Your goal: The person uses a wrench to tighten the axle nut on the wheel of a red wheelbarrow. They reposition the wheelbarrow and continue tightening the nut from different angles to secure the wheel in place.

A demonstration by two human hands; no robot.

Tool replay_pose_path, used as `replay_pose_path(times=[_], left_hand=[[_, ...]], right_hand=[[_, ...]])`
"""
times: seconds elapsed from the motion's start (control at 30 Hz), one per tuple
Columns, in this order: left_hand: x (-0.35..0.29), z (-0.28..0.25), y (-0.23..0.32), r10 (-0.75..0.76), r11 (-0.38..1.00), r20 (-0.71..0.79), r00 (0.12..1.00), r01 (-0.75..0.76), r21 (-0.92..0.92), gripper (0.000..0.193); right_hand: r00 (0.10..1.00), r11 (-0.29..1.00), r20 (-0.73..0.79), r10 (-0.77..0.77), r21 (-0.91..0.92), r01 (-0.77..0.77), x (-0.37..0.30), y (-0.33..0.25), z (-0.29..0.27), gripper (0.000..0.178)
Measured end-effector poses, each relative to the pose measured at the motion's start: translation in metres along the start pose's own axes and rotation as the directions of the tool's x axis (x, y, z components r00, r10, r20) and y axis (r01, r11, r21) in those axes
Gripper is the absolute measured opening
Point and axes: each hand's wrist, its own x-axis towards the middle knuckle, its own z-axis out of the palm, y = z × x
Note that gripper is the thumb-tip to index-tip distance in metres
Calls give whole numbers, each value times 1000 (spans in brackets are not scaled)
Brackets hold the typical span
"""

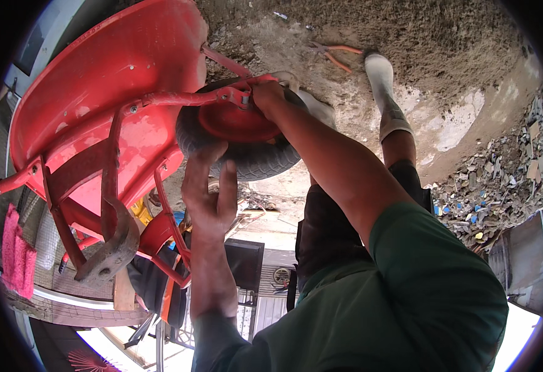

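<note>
One wheel (236,125) sits at the right end of the red wheelbarrow (107,74), whose long axis slants up rightward; left grip (208,197) released, fingers spread by the wheel; right grip (267,100) curled beside the frame (178,99), its hold unclear.

Bright daylight burned out to white at both lower sides; the bare left hand (208,195) blurred slightly, the green cloth shirt (376,304) looked shaded, and fisheye distortion bent edges within a black rim.
</note>
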Motion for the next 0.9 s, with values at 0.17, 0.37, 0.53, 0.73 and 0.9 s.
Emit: replay_pose_path(times=[0.17,0.37,0.53,0.73,0.9], left_hand=[[188,66,-165,-316,828,433,844,23,560,35],[199,116,-224,-446,827,734,513,-79,557,26],[203,129,-234,-409,802,725,554,-161,576,21],[190,117,-243,-495,836,595,634,161,524,29],[195,131,-219,-549,817,576,606,245,522,31]], right_hand=[[980,930,58,-189,-310,197,-15,-14,2,23],[998,986,62,14,164,-24,-21,-11,-10,24],[997,995,78,6,98,-14,-14,-10,-16,23],[917,872,206,341,295,-391,-37,-43,-19,38],[980,968,70,184,158,-193,-20,-21,-16,36]])
